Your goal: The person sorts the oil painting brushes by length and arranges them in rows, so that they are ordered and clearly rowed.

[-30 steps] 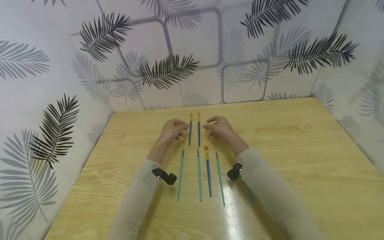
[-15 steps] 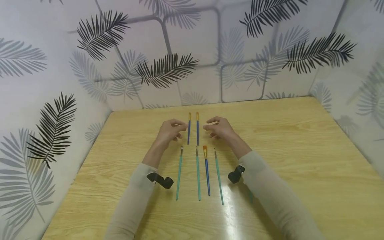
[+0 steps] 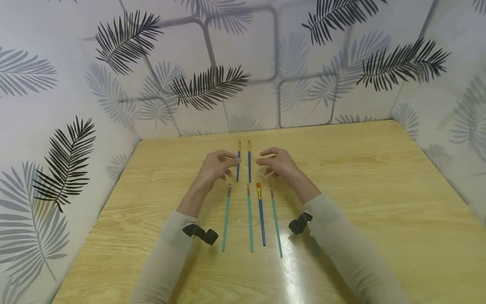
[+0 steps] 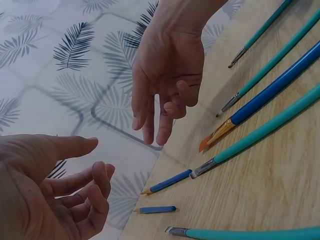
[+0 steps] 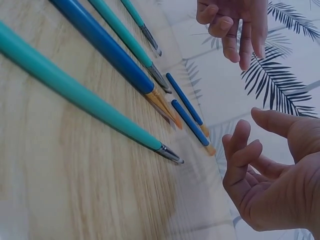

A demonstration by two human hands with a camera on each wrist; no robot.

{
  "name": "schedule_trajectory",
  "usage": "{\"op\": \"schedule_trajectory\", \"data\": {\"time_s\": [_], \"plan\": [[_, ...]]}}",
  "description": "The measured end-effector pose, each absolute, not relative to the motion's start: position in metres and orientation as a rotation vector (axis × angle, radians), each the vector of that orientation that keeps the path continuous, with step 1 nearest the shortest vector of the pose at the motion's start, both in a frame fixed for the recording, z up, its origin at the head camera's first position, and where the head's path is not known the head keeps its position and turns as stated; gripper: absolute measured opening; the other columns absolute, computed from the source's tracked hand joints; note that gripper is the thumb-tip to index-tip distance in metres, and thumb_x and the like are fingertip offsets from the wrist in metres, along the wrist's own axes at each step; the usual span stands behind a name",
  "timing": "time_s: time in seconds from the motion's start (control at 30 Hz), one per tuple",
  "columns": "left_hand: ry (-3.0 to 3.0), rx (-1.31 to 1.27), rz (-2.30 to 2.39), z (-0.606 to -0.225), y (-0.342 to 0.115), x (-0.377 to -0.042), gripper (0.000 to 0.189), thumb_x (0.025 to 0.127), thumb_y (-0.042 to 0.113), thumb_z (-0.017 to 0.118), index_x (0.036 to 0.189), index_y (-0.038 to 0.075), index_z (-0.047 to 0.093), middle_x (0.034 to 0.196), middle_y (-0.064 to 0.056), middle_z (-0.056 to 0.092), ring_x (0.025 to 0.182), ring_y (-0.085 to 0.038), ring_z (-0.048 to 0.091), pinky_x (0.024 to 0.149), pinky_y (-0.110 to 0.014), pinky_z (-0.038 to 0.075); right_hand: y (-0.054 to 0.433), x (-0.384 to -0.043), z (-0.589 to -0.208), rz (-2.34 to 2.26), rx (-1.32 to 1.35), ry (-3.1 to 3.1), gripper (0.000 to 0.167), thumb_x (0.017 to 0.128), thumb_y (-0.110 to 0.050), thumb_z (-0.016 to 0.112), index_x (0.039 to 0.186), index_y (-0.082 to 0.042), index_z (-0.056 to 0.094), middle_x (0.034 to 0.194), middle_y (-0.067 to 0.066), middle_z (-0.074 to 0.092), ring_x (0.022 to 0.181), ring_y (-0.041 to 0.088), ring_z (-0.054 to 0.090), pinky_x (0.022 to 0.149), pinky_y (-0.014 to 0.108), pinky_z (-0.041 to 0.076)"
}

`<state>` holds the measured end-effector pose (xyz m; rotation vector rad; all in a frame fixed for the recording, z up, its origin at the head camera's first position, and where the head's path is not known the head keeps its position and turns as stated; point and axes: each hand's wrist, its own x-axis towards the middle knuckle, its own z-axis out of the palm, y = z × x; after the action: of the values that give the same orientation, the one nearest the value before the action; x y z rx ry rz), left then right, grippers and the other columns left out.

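Note:
Two slim blue paintbrushes with golden ferrules, a left one (image 3: 238, 172) and a right one (image 3: 249, 166), lie side by side near the table's far edge. My left hand (image 3: 215, 167) hovers at their left, its fingers loosely bent and holding nothing. In the head view its thumb overlaps the left brush; the left wrist view shows the hand apart from it. On the other side my right hand (image 3: 281, 165) hangs with bent, relaxed fingers and nothing in them. Nearer lie a blue flat brush (image 3: 262, 219) and green-handled brushes, among them a left (image 3: 225, 223), middle (image 3: 250, 223) and right one (image 3: 276, 223).
Another green handle (image 3: 316, 247) shows partly from under the right sleeve. The light wood table (image 3: 379, 190) runs back to a wall (image 3: 258, 105) patterned with leaves. A black wrist camera (image 3: 201, 233) sits on the left sleeve, another (image 3: 300, 223) on the right.
The whole head view has shifted slightly. My left thumb now overlaps the left blue brush in that view, after standing just beside it. The brushes keep their places on the table.

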<state>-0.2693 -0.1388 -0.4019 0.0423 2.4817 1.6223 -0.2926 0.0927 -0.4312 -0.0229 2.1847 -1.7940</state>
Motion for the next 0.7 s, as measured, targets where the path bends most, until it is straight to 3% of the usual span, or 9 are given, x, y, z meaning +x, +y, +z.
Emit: {"op": "schedule_trajectory", "data": {"time_s": [0.1, 0.33, 0.53, 0.7], "plan": [[2.481, 0.052, 1.619, -0.402, -0.140, -0.265, 0.036, 0.097, 0.032, 0.074, 0.125, 0.010, 0.070, 0.117, -0.017, 0.071, 0.079, -0.028, 0.067, 0.076, -0.043, 0.054, 0.093, -0.290, -0.431, -1.791, -0.035, 2.186, 0.055, 0.099, -0.025, 0.072, 0.145, -0.002, 0.053, 0.131, 0.020, 0.068, 0.067, 0.013, 0.066, 0.063, 0.028, 0.051], [2.462, 0.049, 1.629, -0.402, -0.143, -0.257, 0.037, 0.097, 0.034, 0.075, 0.126, 0.011, 0.070, 0.115, -0.015, 0.070, 0.082, -0.031, 0.067, 0.074, -0.040, 0.052, 0.096, -0.284, -0.430, -1.775, -0.041, 2.196, 0.055, 0.099, -0.026, 0.073, 0.145, -0.001, 0.053, 0.131, 0.020, 0.068, 0.068, 0.013, 0.066, 0.065, 0.029, 0.051], [2.442, 0.067, 1.648, -0.403, -0.143, -0.253, 0.036, 0.098, 0.032, 0.074, 0.126, 0.010, 0.070, 0.110, -0.011, 0.069, 0.076, -0.025, 0.065, 0.069, -0.035, 0.051, 0.099, -0.280, -0.430, -1.769, -0.058, 2.185, 0.057, 0.099, -0.027, 0.073, 0.145, 0.000, 0.053, 0.132, 0.021, 0.067, 0.068, 0.013, 0.065, 0.062, 0.027, 0.050], [2.428, 0.095, 1.655, -0.407, -0.146, -0.251, 0.038, 0.098, 0.028, 0.073, 0.129, 0.006, 0.068, 0.111, -0.015, 0.069, 0.078, -0.031, 0.067, 0.067, -0.034, 0.050, 0.100, -0.277, -0.430, -1.776, -0.072, 2.187, 0.056, 0.099, -0.026, 0.073, 0.144, 0.000, 0.053, 0.129, 0.021, 0.067, 0.068, 0.014, 0.064, 0.060, 0.026, 0.049]]}}
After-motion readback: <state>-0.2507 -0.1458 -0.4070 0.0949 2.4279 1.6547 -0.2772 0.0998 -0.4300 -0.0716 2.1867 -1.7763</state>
